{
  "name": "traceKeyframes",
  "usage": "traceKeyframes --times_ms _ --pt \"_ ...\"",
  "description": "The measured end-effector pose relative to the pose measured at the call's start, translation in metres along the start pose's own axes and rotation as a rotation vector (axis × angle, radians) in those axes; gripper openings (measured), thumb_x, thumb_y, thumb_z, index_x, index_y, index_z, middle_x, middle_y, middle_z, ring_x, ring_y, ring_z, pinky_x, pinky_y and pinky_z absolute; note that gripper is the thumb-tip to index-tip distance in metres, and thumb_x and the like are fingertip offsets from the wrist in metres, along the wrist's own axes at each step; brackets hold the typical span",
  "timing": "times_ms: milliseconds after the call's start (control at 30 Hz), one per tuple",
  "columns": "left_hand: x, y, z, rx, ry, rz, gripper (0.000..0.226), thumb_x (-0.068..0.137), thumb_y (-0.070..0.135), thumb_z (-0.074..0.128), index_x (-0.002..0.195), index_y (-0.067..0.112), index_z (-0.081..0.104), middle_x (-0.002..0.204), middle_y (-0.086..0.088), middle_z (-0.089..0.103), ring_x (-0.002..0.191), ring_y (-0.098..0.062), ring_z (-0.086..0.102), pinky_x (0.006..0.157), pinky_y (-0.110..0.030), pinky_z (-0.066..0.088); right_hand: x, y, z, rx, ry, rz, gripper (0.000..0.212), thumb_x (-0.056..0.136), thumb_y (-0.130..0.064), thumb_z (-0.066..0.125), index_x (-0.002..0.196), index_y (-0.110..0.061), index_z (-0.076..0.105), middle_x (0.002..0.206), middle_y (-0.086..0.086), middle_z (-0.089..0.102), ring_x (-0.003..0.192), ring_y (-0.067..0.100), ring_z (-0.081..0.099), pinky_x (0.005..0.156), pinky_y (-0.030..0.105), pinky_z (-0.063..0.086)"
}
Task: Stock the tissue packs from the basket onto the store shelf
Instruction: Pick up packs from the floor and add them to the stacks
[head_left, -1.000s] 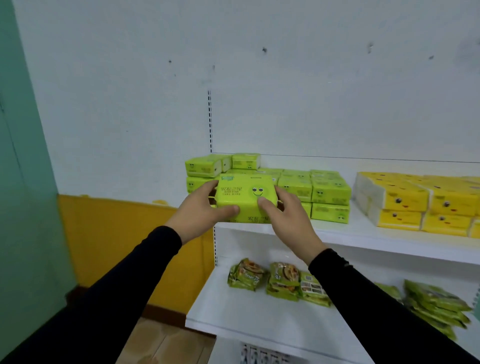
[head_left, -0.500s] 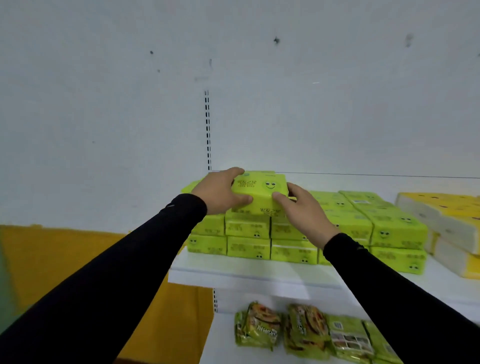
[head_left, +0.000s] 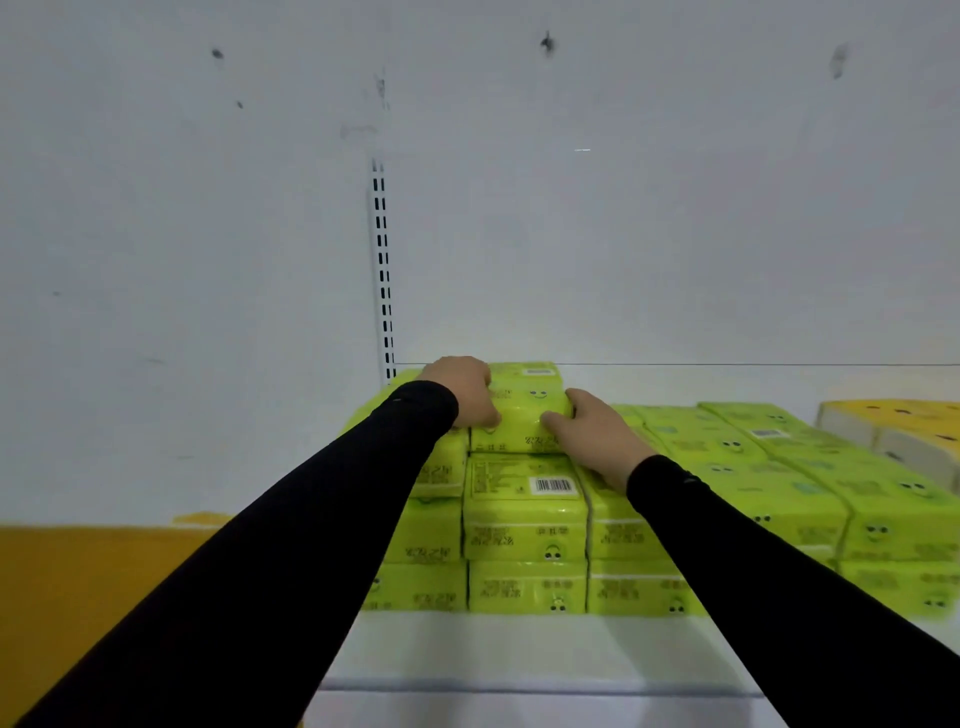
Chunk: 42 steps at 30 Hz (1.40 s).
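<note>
**Two hands set a green pack on top of the stack**

Two hands hold one lime-green tissue pack (head_left: 524, 410) at the top of the green stack (head_left: 524, 530), near the shelf's (head_left: 519, 654) left end. The left hand (head_left: 465, 389) grips the pack's left end, fingers curled over its top and thumb on the near face; the right hand (head_left: 592, 436) holds the right end with its thumb pressed to the front. Half a second ago the pack was raised just over the pile; now it sits lower and farther back, seemingly resting on the packs beneath, though the contact line is hidden by the hands. The camera has also come closer, so the snack bags on the lower shelf have dropped out of view.

Each green pack carries a printed smiley face. A barcode label (head_left: 553, 486) shows on the pack directly below the held one; the surrounding print is too blurred to read. Yellow packs (head_left: 893, 426) lie toward the shelf's right end.
</note>
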<state>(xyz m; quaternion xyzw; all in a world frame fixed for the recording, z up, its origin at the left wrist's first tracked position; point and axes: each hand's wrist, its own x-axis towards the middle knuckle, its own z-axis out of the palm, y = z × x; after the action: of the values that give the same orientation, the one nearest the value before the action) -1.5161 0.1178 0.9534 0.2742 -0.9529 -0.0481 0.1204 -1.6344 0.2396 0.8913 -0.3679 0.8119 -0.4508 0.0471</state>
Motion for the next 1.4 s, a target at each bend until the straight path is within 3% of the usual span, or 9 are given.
traceKeyframes --times_ms 100,267,400,500,633,833,967,1133,1400 --pt "0.006 0.001 0.002 0.014 -0.013 -0.019 0.047 0.083 0.029 0.071 0.125 0.011 0.059 0.127 -0.008 0.061 0.098 -0.021 0.053 0.083 -0.031 0.047 0.004 0.001 0.001 -0.009 -0.011 0.008 0.044 0.098 -0.032 0.052 0.134 -0.007 0.046 0.118 0.008 0.058 0.099 0.024 0.056 0.072 0.032 0.045" --pt "-0.001 0.010 -0.018 -0.096 0.092 0.032 0.053 0.086 0.030 0.069 0.133 0.012 0.055 0.139 -0.007 0.052 0.124 -0.025 0.050 0.096 -0.031 0.042 -0.012 -0.008 -0.022 0.053 0.034 -0.015 0.064 0.100 -0.041 0.051 0.152 -0.010 0.030 0.153 0.009 0.040 0.134 0.023 0.046 0.100 0.033 0.041" --pt "-0.013 0.050 -0.014 -0.340 0.203 0.234 0.048 0.090 0.044 0.059 0.132 0.021 0.055 0.132 -0.003 0.056 0.119 -0.018 0.053 0.089 -0.024 0.037 -0.059 0.000 -0.058 0.138 0.190 -0.050 0.058 0.098 -0.044 0.053 0.148 -0.018 0.040 0.145 -0.001 0.049 0.119 0.011 0.053 0.090 0.026 0.040" --pt "-0.024 0.101 0.009 -0.525 0.176 0.404 0.047 0.092 0.051 0.054 0.131 0.026 0.056 0.126 0.001 0.060 0.111 -0.015 0.057 0.082 -0.022 0.042 -0.107 0.028 -0.100 0.172 0.331 -0.036 0.053 0.095 -0.047 0.056 0.142 -0.022 0.049 0.134 -0.006 0.055 0.116 0.011 0.059 0.102 0.035 0.047" --pt "-0.054 0.180 0.049 -0.717 0.081 0.593 0.043 0.095 0.048 0.052 0.130 0.025 0.058 0.123 0.003 0.063 0.111 -0.013 0.058 0.093 -0.026 0.043 -0.192 0.084 -0.159 0.207 0.537 0.086 0.045 0.098 -0.042 0.056 0.138 -0.023 0.052 0.131 -0.003 0.058 0.116 0.014 0.061 0.101 0.042 0.051" --pt "-0.134 0.294 0.112 -0.897 -0.113 0.763 0.042 0.098 0.045 0.049 0.132 0.020 0.058 0.123 0.003 0.062 0.111 -0.014 0.057 0.087 -0.025 0.039 -0.346 0.152 -0.229 0.209 0.734 0.292 0.048 0.101 -0.042 0.050 0.144 -0.023 0.044 0.134 -0.006 0.056 0.113 0.008 0.061 0.097 0.030 0.051" --pt "-0.200 0.372 0.152 -0.983 -0.266 0.795 0.041 0.100 0.045 0.045 0.135 0.025 0.054 0.130 0.008 0.058 0.117 -0.008 0.053 0.097 -0.027 0.039 -0.442 0.200 -0.274 0.160 0.847 0.382 0.048 0.100 -0.044 0.049 0.144 -0.023 0.046 0.130 -0.010 0.057 0.110 0.002 0.062 0.095 0.028 0.052" --pt "-0.288 0.499 0.204 -1.017 -0.395 0.787 0.038 0.100 0.038 0.048 0.132 0.019 0.057 0.124 0.004 0.062 0.114 -0.008 0.056 0.099 -0.023 0.040 -0.572 0.267 -0.337 0.116 0.869 0.486 0.050 0.099 -0.051 0.048 0.144 -0.028 0.044 0.121 -0.023 0.053 0.112 0.000 0.060 0.094 0.027 0.051" --pt "-0.388 0.651 0.269 -1.015 -0.697 0.838 0.042 0.098 0.046 0.048 0.137 0.030 0.051 0.132 0.009 0.057 0.121 -0.005 0.053 0.101 -0.025 0.040 -0.705 0.361 -0.426 0.180 0.929 0.676 0.048 0.100 -0.049 0.047 0.142 -0.025 0.047 0.132 -0.010 0.056 0.111 0.005 0.062 0.097 0.031 0.051"
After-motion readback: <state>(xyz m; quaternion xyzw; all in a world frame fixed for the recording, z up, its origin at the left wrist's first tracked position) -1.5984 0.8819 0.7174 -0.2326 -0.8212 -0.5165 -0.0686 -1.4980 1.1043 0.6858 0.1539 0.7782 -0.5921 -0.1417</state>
